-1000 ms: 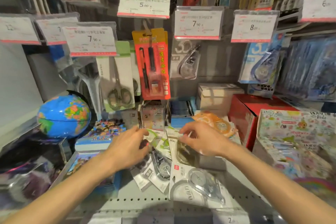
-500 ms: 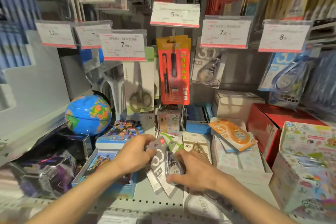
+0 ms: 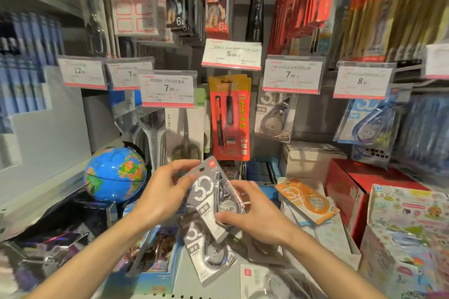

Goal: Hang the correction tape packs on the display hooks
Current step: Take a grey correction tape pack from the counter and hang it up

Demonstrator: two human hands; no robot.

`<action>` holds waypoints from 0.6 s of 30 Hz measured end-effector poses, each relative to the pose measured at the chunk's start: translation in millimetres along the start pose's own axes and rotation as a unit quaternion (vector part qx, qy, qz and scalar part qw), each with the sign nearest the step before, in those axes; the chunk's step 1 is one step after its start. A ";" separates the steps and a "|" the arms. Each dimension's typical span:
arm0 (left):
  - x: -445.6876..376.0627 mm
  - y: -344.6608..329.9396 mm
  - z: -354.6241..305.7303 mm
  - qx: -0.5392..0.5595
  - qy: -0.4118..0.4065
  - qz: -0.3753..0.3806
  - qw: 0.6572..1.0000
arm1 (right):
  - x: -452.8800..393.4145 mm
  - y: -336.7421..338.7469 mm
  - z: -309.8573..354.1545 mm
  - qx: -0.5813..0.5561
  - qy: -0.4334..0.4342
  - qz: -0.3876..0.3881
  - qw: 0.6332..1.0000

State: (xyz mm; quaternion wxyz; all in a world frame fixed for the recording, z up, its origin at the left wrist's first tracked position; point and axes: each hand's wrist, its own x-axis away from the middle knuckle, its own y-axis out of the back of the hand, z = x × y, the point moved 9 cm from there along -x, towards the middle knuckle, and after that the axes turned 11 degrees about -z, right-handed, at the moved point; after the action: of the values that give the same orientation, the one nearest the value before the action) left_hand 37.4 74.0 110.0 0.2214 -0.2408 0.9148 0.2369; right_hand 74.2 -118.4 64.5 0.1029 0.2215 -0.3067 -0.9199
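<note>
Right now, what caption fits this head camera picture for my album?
Both hands, left hand and right hand, lift a grey correction tape pack toward the display hooks.

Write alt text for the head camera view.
Both hands, left hand and right hand, hold a grey correction tape pack above more packs lying on a shop shelf. A matching pack hangs behind, a globe stands left.

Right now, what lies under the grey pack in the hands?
Under the held grey pack, another grey correction tape pack lies on the shelf. Its top edge is covered; anything beneath cannot be seen.
</note>
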 end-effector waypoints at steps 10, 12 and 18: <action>-19.0 -66.8 -91.4 0.092 -0.068 0.049 0.992 | 2.9 101.3 -37.5 -0.244 -0.074 -0.085 0.963; -24.4 -77.3 -108.9 0.106 -0.073 0.055 0.990 | 4.7 123.3 -38.8 -0.249 -0.064 -0.115 0.959; -43.2 -72.9 -148.5 0.131 -0.075 -0.006 0.988 | 13.1 172.7 -31.2 -0.245 -0.028 -0.200 0.948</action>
State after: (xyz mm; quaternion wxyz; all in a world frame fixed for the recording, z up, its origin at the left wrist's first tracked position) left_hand 68.0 -48.0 225.9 0.3206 -0.1968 0.9173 0.1308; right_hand 86.6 -275.4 142.9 -0.0405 0.2205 -0.0240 -0.9742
